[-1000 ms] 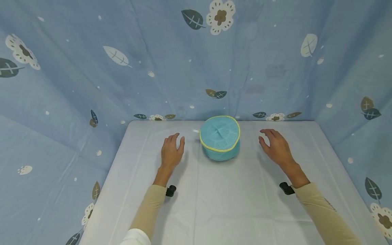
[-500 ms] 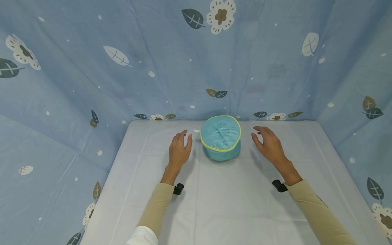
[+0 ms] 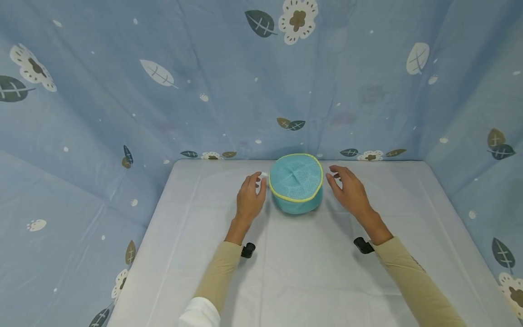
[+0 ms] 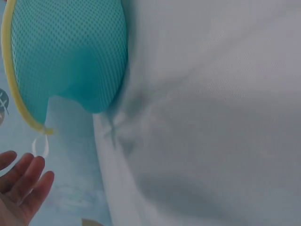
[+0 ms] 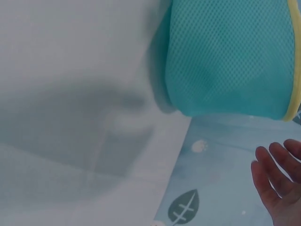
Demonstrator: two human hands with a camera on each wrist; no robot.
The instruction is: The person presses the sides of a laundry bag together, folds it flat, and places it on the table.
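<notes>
Nearest the person, the white cloth-covered surface (image 3: 302,272) lies bare from its front edge up to the wrists, with faint creases running across it. Two beige sleeves (image 3: 220,272) reach forward over this stretch, each with a small black wrist-mounted camera (image 3: 247,250) at the cuff.

Further in, the left hand (image 3: 250,200) rests low above the surface, fingers relaxed and slightly spread, holding nothing. Its fingertips sit just beside the left wall of the round teal mesh pouch with yellow piping (image 3: 296,184); whether they touch it cannot be told. A small white pull tab (image 4: 40,146) hangs off the piping near those fingertips. The right hand (image 3: 347,193) mirrors it on the opposite side, fingers loosely spread and empty, just beside the pouch and apart from it by a narrow gap in the right wrist view.

The pouch stands upright near the far edge of the surface, roughly centred between the left and right edges. Wide bare cloth lies to either side of both hands, out to the side edges.

Beyond, the blue fabric backdrop printed with leaves and flowers (image 3: 261,81) rises directly from the far edge and closes in both sides.
</notes>
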